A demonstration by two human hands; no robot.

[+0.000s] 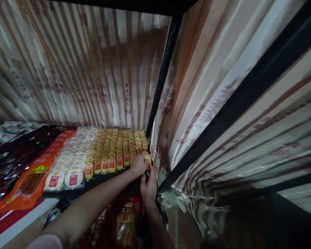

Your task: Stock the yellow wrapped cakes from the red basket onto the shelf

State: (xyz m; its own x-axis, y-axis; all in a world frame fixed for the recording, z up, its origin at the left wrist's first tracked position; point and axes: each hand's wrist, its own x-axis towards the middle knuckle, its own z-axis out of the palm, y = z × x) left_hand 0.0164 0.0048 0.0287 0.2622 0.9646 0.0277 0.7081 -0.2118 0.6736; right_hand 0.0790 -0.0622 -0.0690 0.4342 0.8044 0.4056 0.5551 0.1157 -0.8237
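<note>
My left hand [139,163] reaches across to the right end of the display and is closed on a small yellow wrapped snack packet [147,159]. Just below it, my right hand [148,186] has its palm turned up, thumb apart and fingers stretched toward the packet's lower edge. Whether those fingertips press on it is hard to make out. To the left of my hands stand rows of similar yellow packets [112,164] with red labels.
White round packaged pieces [74,178] and an orange snack bag [32,183] lie further left, beside dark shiny packs [20,152]. A red basket [137,204] holding packets sits below the shelf. A black post [162,79] and pleated curtains [114,69] enclose the corner.
</note>
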